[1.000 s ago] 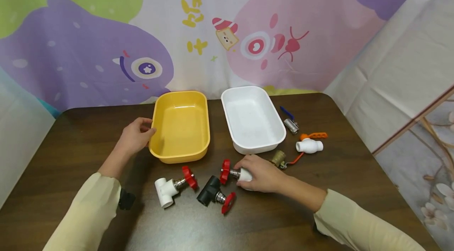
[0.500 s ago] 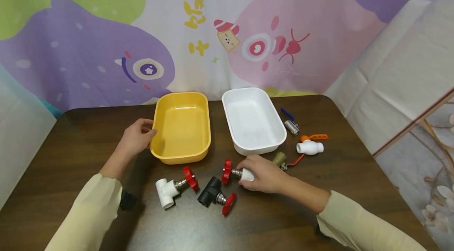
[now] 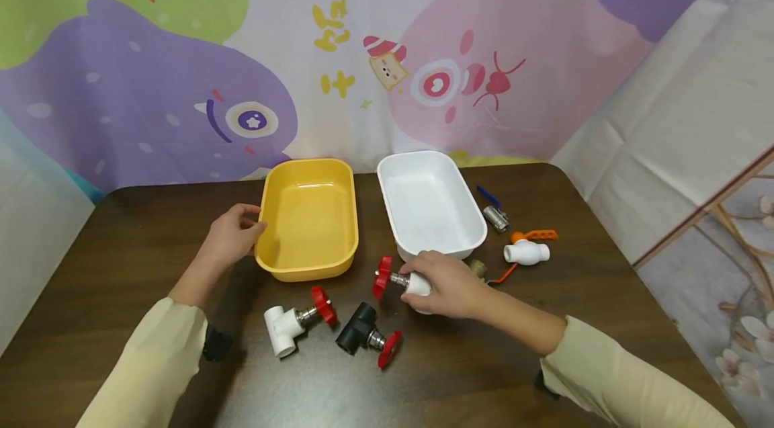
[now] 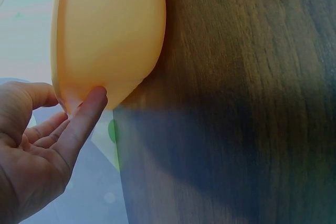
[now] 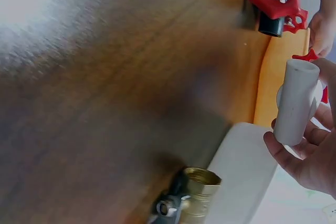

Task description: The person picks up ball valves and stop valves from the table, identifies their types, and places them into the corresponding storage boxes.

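Observation:
My left hand [image 3: 232,233] holds the near-left side of the yellow tray [image 3: 347,250], its digits at the rim and against the outer wall in the left wrist view. With the right hand [image 3: 447,283] I grip a white stop valve [image 3: 418,285] by its tee-shaped plastic body. Its red handwheel [image 3: 381,277] points left, and the body shows upright between fingers and thumb in the right wrist view. A second white stop valve [image 3: 282,330] and a black stop valve [image 3: 358,328], both with red handwheels, lie on the table in front of the yellow tray.
A white tray [image 3: 396,230] stands right of the yellow one. On the right lie a brass ball valve [image 5: 202,184] with a red lever, a white ball valve [image 3: 527,252] with an orange handle, and a metal valve [image 3: 496,218] with a blue lever. A printed cloth [image 3: 338,139] hangs behind.
My right hand has raised the white stop valve slightly and moved it toward the white tray, now covering more of the brass valve. The left hand stays at the yellow tray.

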### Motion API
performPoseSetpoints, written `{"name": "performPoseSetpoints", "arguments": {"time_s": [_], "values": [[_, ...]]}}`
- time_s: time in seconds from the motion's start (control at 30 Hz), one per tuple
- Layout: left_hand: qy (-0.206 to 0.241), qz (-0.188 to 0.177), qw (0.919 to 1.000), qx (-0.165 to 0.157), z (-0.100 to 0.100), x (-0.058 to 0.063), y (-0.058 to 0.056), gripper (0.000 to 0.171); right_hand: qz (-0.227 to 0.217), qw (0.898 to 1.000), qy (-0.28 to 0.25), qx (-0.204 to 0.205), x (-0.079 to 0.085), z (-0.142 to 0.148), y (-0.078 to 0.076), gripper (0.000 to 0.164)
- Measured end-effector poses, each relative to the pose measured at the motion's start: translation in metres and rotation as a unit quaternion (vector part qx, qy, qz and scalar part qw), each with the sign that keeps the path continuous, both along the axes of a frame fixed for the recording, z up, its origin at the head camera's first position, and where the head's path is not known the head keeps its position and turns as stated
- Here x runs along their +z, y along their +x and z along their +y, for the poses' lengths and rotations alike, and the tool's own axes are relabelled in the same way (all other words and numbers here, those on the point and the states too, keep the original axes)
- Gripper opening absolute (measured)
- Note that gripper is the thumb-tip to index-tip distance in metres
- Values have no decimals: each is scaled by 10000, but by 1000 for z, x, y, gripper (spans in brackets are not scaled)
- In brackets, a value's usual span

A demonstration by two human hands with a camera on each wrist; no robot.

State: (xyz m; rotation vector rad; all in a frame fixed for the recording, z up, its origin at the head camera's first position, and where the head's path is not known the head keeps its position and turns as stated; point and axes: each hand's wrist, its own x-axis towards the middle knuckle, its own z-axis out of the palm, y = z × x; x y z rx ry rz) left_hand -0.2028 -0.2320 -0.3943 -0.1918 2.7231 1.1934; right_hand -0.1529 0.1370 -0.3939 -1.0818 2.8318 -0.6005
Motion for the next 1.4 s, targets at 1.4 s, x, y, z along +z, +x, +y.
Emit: {"name": "performPoseSetpoints", "arguments": {"time_s": [1.4], "values": [[137, 52, 9998, -99, 1, -1, 1, 47, 274, 9995, 70, 106, 39, -53, -33, 36]]}}
